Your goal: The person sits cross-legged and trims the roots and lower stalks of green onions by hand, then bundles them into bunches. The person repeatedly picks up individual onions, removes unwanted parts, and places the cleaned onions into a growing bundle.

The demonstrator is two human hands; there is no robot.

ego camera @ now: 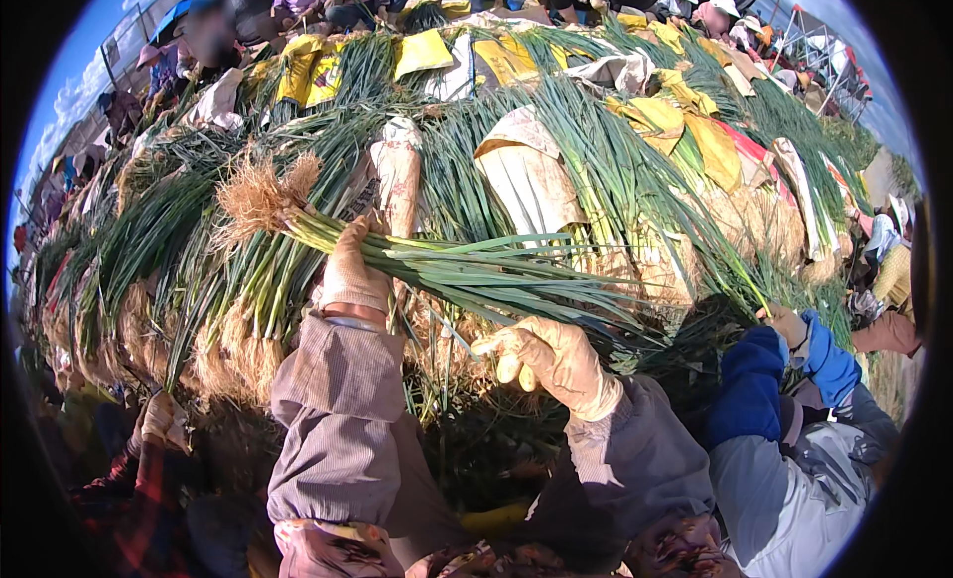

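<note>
My left hand (353, 269), in a pale work glove, grips a bunch of scallions (417, 259) round the stalks, just below the roots. The bunch lies across the view, its tangled tan roots (260, 194) at upper left and its green leaves fanning out to the right. Below those leaves is my right hand (558, 362), also gloved, with its fingers curled and the index finger pointing left. One thin leaf hangs down to that fingertip; whether it is pinched there I cannot tell.
A long heap of scallions (461, 176) with roots facing me spans the view. Pale sacks (528, 176) and yellow sacks (655, 124) lie on it. At right, a co-worker's hand (783, 323) holds leaves; another gloved hand (164, 420) is at left. Several people sit beyond the heap.
</note>
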